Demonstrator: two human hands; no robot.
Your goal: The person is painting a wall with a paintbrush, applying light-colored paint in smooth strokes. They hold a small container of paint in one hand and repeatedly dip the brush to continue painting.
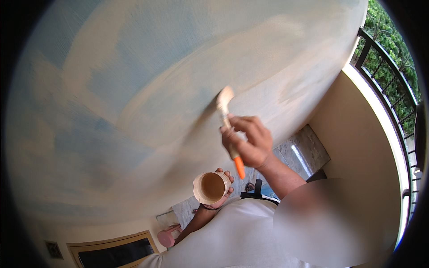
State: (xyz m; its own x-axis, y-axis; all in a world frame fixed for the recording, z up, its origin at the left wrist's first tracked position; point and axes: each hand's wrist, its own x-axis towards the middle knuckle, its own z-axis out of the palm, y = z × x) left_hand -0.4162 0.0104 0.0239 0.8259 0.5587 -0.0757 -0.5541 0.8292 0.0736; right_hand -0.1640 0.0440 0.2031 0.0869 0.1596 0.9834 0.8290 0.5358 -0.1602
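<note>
My right hand (250, 140) is closed round the handle of a paintbrush (225, 96), whose orange handle end sticks out below the fist. The pale bristles are at the wall (156, 89), which carries streaky patches of light blue and cream; whether they touch it is hard to tell. Lower down, my left hand (227, 184) grips a cream-coloured cup (196, 189) by its side. The cup's mouth faces up toward me, and its inside looks brownish; any paint level in it cannot be made out.
On the right a plain beige side wall (362, 129) meets the painted one, with a black metal railing (389, 58) and green leaves beyond. Below are a grey marble floor (290, 156), a pink stool (166, 238) and a wood-framed dark opening (116, 253).
</note>
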